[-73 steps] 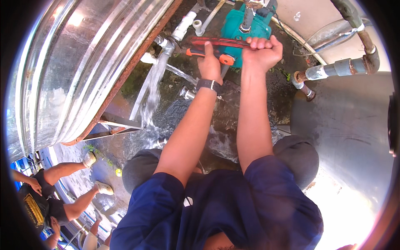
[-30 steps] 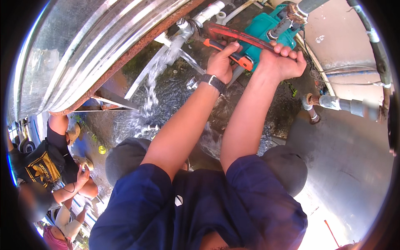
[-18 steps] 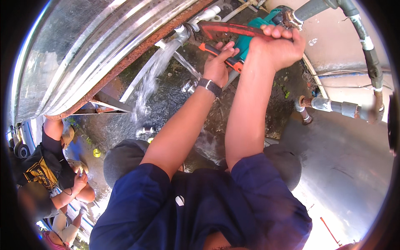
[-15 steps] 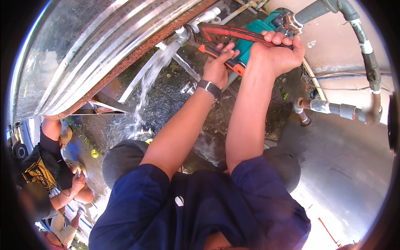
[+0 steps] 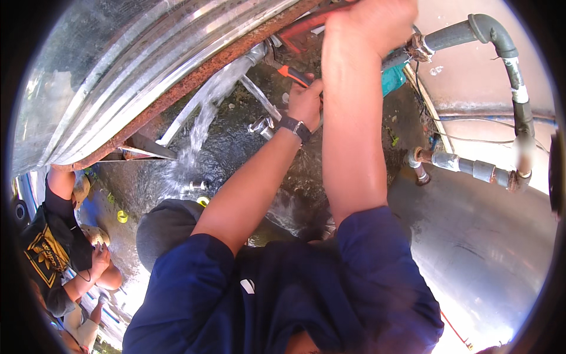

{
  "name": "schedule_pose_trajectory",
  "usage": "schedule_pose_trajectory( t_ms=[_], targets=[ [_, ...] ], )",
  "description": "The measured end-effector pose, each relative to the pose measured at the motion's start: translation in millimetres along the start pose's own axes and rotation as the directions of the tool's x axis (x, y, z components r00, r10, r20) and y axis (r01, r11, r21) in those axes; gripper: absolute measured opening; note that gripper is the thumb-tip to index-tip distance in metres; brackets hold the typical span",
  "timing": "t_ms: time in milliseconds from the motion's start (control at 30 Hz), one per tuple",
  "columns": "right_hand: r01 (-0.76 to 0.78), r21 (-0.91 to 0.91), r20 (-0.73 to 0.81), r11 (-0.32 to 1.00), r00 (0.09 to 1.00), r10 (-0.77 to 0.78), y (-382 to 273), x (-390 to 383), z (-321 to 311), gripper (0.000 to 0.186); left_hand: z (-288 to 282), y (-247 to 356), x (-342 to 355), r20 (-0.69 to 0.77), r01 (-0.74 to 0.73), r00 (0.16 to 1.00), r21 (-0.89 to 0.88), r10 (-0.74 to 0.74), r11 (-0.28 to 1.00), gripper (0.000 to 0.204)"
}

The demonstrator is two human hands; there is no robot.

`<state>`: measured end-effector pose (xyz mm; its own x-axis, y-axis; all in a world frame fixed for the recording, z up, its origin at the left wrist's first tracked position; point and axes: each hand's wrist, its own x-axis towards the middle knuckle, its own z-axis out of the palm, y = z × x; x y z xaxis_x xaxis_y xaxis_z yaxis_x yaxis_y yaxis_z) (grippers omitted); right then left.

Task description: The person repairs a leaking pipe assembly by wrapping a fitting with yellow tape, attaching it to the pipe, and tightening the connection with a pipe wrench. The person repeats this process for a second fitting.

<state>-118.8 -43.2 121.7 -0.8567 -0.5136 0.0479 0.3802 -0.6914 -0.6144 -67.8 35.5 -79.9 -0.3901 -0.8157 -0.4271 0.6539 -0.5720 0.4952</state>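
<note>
My left hand (image 5: 306,101) is closed around an orange-and-black handle (image 5: 293,74) of a tool, whose head meets the pipe fitting. Up at the top edge, my right hand (image 5: 377,22) is wrapped round the end of a long red pipe wrench (image 5: 309,22). The wrench's far end reaches in beside that fitting, under the rusty metal edge; its jaw is partly hidden. Out of the open pipe end (image 5: 256,53) pours a stream of water (image 5: 207,106), which splashes onto the wet ground.
A teal machine (image 5: 394,79) sits behind my right forearm, beside grey piping (image 5: 451,36) along the wall. Overhanging at left is a corrugated metal sheet (image 5: 118,76) with a rusty rim. A chrome tap (image 5: 262,125) and yellow tape roll (image 5: 122,216) are below. Another person (image 5: 65,236) crouches at left.
My right hand and the red wrench have swung up and away from me. My left hand keeps hold of the orange-and-black handle. The view has shifted slightly.
</note>
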Motion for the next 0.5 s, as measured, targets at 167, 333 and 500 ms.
schedule_pose_trajectory(
  t_ms=[167,333,500],
  targets=[
    [-0.04,-0.026,0.013,0.999,0.999,0.041,-22,9,-25,0.027,3,10,-2,-0.019,0.055,0.998,-0.015,-0.056,0.998,0.035],
    [-0.031,0.076,-0.121,0.997,0.992,0.04,-33,0,-85,0.032,-9,44,26,-0.227,0.062,0.969,-0.168,-0.1,0.984,0.058],
    [-0.062,0.244,-0.293,0.968,0.947,0.135,-36,-2,-138,0.034,-31,61,67,-0.035,0.061,0.997,-0.134,-0.067,0.989,0.029]
  ],
)
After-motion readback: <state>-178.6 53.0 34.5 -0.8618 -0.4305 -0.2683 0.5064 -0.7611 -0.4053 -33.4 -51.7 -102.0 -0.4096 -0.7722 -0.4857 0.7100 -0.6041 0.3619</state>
